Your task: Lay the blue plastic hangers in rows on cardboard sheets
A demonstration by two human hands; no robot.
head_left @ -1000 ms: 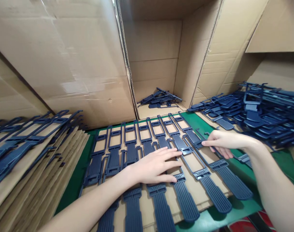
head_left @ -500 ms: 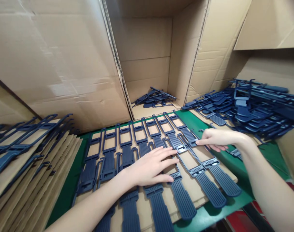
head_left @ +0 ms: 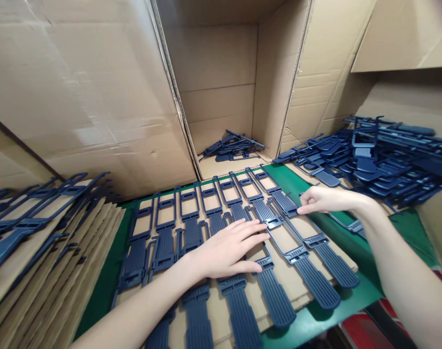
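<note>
Dark blue plastic parts, each a rectangular frame with a ribbed paddle-like tongue, lie in two overlapping rows on a cardboard sheet (head_left: 308,295). My left hand (head_left: 231,247) rests flat over the middle ones, fingers spread, hiding parts of them. At the right end of the near row, my right hand (head_left: 313,199) has its fingers curled in at the upper end of the rightmost plastic part (head_left: 335,264). The thumb side touches that frame's edge. Beside it lies another ribbed part (head_left: 315,283), apart from my hands.
A heap of similar parts (head_left: 381,160) lies at the right. A smaller pile (head_left: 231,148) sits inside an open cardboard box (head_left: 221,58). Layered cardboard sheets with parts (head_left: 79,281) are stacked on the left. Green table surface (head_left: 355,310) shows along the edges.
My right hand's fingers have curled in more, and the rightmost part has shifted slightly away from the near edge. My left hand stays in nearly the same place.
</note>
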